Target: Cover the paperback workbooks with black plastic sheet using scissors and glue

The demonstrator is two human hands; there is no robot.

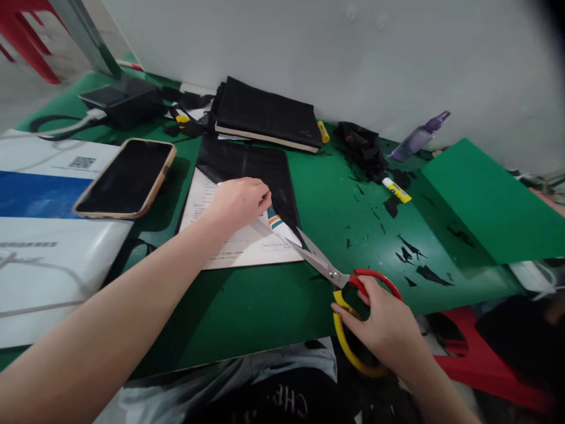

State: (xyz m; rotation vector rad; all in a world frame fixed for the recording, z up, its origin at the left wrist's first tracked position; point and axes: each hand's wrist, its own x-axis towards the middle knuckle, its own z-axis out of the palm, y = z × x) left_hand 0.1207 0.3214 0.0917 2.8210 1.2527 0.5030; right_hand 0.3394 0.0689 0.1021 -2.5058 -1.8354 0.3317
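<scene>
My left hand (243, 201) is closed with curled fingers over a white paper piece (285, 228) marked with orange and teal stripes; the exact grip is hidden under the fingers. Beneath it lie a printed white page (233, 252) and a black sheet (251, 162), which covers the upper part. My right hand (386, 321) holds scissors (333, 274) by their red and yellow handles. The blades are parted and point left, with their tips at the rounded end of the striped piece. Whether they touch it I cannot tell.
Left of the page are a phone (128, 176) and a white-and-blue package (39, 194). A black book (267, 112), a glue stick (396, 190), a purple spray bottle (417, 138) and black scraps (408, 253) lie around. A green board (494, 200) stands at right.
</scene>
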